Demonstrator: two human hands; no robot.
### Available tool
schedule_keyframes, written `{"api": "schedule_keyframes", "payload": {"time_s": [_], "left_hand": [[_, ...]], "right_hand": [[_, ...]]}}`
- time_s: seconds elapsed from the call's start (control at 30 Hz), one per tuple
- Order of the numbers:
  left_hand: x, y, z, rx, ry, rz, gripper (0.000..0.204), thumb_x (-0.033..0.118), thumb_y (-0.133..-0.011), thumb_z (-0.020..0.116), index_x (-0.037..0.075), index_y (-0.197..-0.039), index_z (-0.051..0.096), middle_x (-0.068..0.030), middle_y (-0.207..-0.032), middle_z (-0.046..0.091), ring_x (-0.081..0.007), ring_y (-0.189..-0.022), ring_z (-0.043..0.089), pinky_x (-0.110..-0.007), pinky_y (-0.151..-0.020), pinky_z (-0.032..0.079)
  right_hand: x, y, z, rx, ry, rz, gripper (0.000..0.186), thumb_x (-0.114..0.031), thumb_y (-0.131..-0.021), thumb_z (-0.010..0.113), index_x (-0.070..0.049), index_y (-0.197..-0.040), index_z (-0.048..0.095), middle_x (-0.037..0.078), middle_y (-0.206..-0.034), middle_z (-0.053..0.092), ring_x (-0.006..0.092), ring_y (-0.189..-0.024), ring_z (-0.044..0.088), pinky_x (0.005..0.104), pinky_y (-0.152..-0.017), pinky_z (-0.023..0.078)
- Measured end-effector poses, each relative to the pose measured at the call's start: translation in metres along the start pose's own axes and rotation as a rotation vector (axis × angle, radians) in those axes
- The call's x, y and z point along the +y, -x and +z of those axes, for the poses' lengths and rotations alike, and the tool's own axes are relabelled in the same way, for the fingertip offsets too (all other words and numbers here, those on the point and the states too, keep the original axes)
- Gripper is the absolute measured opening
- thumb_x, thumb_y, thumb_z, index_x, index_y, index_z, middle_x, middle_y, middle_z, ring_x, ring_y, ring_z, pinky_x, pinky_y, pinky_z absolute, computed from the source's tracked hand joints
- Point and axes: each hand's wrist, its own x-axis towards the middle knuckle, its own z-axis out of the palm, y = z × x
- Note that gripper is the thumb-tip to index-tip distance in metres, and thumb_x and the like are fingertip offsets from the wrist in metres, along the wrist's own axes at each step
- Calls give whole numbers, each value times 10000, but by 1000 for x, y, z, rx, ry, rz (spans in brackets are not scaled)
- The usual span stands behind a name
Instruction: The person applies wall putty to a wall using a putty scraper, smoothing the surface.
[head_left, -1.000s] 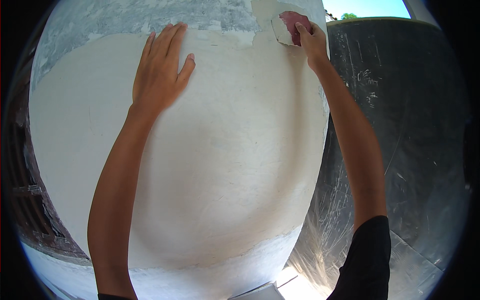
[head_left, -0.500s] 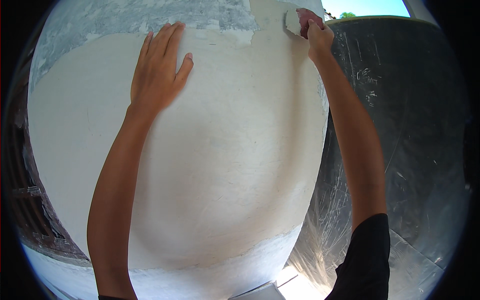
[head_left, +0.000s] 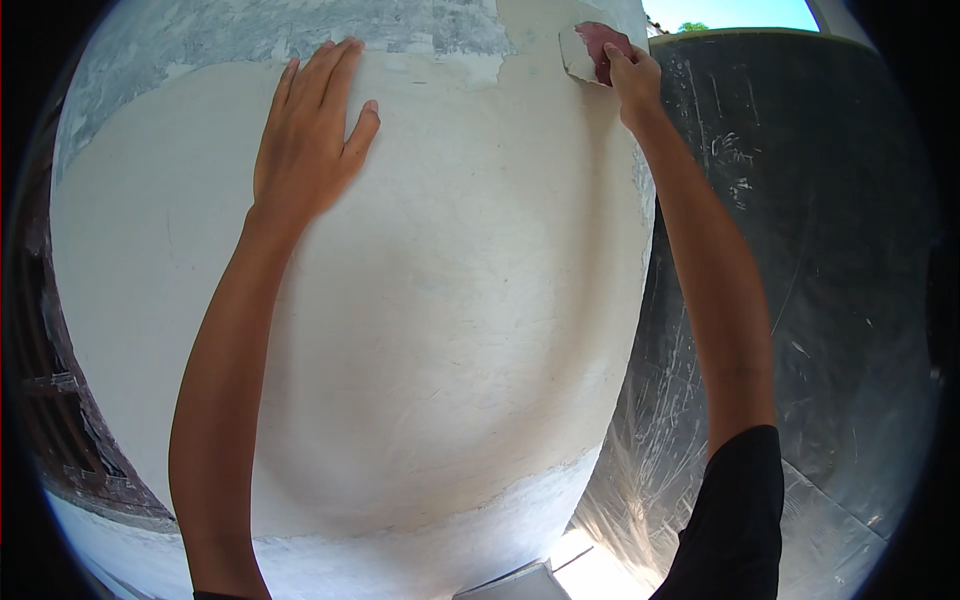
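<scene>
A broad wall [head_left: 440, 280] coated in cream-white plaster fills the middle of the view. Its upper left part [head_left: 300, 35] is rough and bluish grey. My left hand [head_left: 308, 135] lies flat on the plaster just below that grey band, fingers spread and holding nothing. At the wall's upper right, my right hand [head_left: 635, 82] grips a dark red scraper [head_left: 602, 42], a flat piece with pale plaster smeared over its left part. The scraper is at the wall surface, near the right edge; whether its blade touches cannot be made out.
Right of the wall hangs a large dark sheet [head_left: 840, 250] with white streaks and scratches. Brown slatted woodwork [head_left: 60, 420] stands along the left edge. At the bottom is a grey flat-topped object [head_left: 515, 583] beside a bright patch. Sky [head_left: 740, 14] shows at the top right.
My right hand and the scraper have shifted slightly left, and more of the scraper's plaster-smeared face has turned. My left hand stays flat on the wall; the whole view has shifted a little.
</scene>
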Motion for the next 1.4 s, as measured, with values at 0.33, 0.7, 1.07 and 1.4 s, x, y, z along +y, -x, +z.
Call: {"api": "schedule_keyframes", "payload": {"time_s": [0.33, 0.7, 1.07, 1.4], "left_hand": [[-1, 3, 0, -25, -5, -2, 541, 250, -968, 525, 106, -1472, 390, -91, -1468, 458, -239, -1399, 379, -429, -1214, 217], [0, 1, 0, -40, -14, -11, 538, 234, -965, 522, 111, -1473, 394, -90, -1471, 457, -238, -1403, 374, -433, -1215, 215], [2, 0, 0, -34, -8, -2, 546, 239, -965, 524, 116, -1479, 385, -87, -1474, 453, -240, -1404, 372, -433, -1214, 214], [1, 0, -1, -28, -11, -4, 540, 248, -971, 521, 123, -1478, 385, -80, -1470, 457, -233, -1405, 370, -433, -1214, 214]], "right_hand": [[6, 2, -8, -52, 19, -24, 362, -195, -893, 682, 45, -1161, 636, 104, -1020, 682, 159, -883, 653, 313, -776, 528], [3, -24, 10, -100, -135, -64, 354, -209, -892, 698, 47, -1132, 648, 64, -983, 682, 125, -826, 621, 287, -766, 502], [19, -29, -5, -51, -6, -6, 258, -154, -898, 670, 41, -1066, 671, 88, -962, 678, 147, -781, 636, 310, -684, 536], [21, -10, -12, 81, -58, 79, 284, -174, -889, 684, 21, -1094, 664, 85, -957, 679, 162, -797, 637, 313, -692, 520]]}}
